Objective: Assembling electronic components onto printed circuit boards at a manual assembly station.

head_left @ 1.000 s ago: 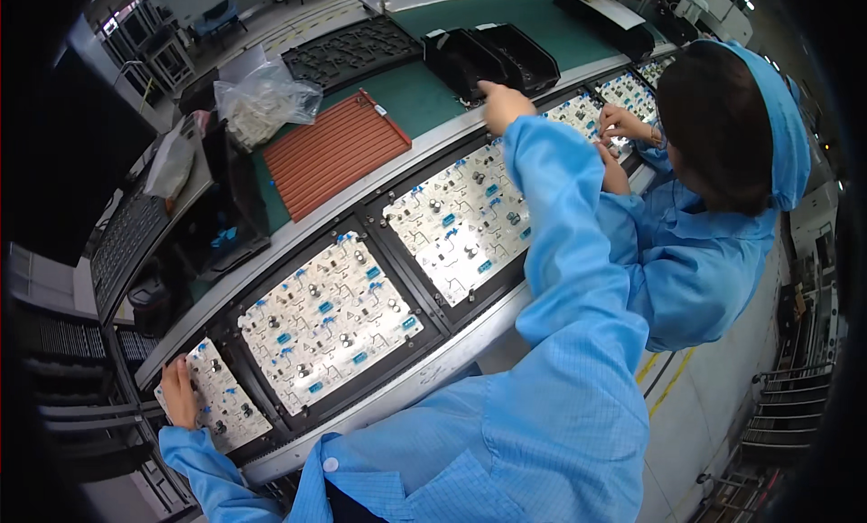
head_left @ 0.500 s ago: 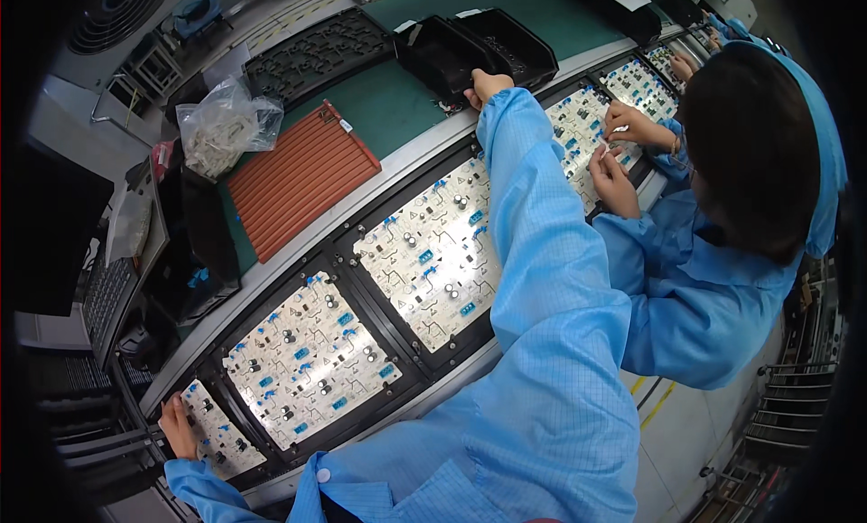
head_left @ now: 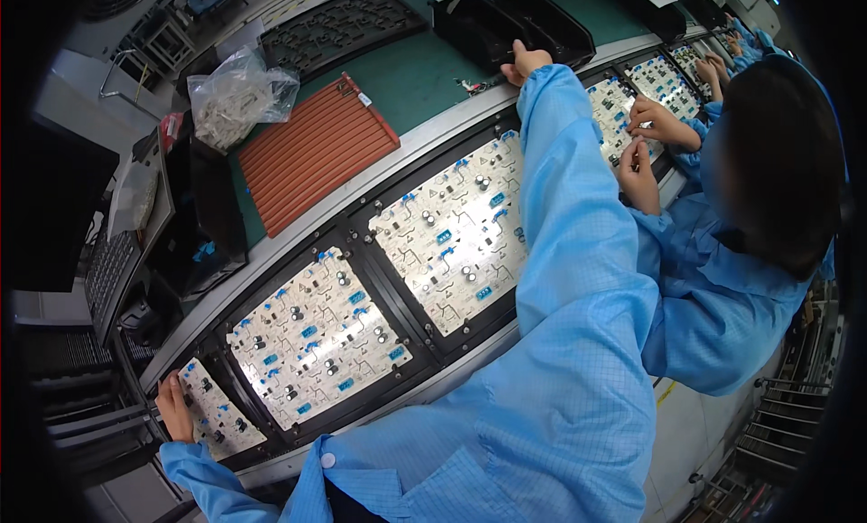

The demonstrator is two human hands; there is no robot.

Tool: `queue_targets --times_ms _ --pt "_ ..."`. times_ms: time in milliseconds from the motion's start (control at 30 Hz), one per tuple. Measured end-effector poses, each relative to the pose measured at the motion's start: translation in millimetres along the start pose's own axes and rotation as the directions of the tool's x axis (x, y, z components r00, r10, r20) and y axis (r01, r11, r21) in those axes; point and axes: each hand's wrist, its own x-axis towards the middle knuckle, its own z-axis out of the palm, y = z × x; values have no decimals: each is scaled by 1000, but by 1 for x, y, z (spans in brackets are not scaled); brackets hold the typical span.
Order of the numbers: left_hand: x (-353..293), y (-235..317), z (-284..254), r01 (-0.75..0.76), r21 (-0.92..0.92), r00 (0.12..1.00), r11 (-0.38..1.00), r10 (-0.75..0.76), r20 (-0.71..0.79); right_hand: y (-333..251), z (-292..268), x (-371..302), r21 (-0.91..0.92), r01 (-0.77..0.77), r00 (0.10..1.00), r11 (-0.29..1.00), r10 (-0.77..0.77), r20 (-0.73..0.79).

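Observation:
My right arm stretches across the line, and my right hand (head_left: pixel 526 64) is closed at the near wall of a black parts bin (head_left: pixel 479 28). A second black bin (head_left: pixel 546 26) stands against it on the right. What the fingers may hold besides the wall is hidden. My left hand (head_left: pixel 174 409) lies with straightened fingers along the left edge of the leftmost circuit board panel (head_left: pixel 213 406). Two larger white panels with blue and black components, the left panel (head_left: pixel 316 342) and the middle panel (head_left: pixel 452 238), sit in black carriers between my hands.
Beyond the rail are a ribbed red-brown tray (head_left: pixel 316 153), a clear bag of pale parts (head_left: pixel 237 98) and a black moulded tray (head_left: pixel 339 31). A few loose parts (head_left: pixel 471 87) lie near the bins. At right, a co-worker (head_left: pixel 722 252) handles another panel (head_left: pixel 610 112). A monitor (head_left: pixel 59 198) stands left.
The view has shifted a little. The bins sit slightly farther right of the loose parts, with my right hand still at them. My left hand stays at the leftmost panel's edge.

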Motion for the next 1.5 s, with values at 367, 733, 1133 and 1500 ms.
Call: queue_targets --times_ms 367,733,1133,1500 --pt "-9 -17 -15 -58 12 998 998 58 -30 6 -19 -54 -606 658 720 447 -610 331" --pt "-8 -34 -9 -138 -2 985 990 137 -102 31 20 -389 -104 810 166 578 -56 985" --pt "-21 -44 -20 -303 -100 931 948 272 -242 137 213 -506 605 767 -616 -214 21 788" --pt "-29 -29 -31 -275 -38 939 961 260 -225 155 212 -543 534 824 -567 190 254 784"
